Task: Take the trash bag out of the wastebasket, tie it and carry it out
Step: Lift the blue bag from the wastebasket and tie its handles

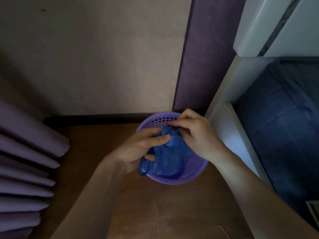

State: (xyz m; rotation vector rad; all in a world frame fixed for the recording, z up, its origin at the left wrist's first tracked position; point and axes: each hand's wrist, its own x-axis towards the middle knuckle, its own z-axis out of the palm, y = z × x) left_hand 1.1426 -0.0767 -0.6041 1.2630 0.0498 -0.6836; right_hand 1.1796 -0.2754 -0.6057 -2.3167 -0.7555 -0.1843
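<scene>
Head view: blue trash bag [170, 156] sits bunched above and partly inside the purple wastebasket [198, 171], which stands on the wood floor [138, 213] near the wall, just beside the white bed frame [229, 131].

Left hand [141, 150] is closed on the bag's gathered top, thumb pressing the plastic. Right hand [193, 131] pinches a twist of the neck between thumb and fingertips. A handle loop [142, 171] hangs free over the near rim.

Handling, as judged: thin film, soft, crumples easily, likely slick, tears if yanked. Looks light, little bulk visible. Best hold is the gathered neck or the handle loops, not the body. Knot appears in progress, bag not yet lifted clear.

Purple curtain [25, 161] hangs to the left, well apart.
</scene>
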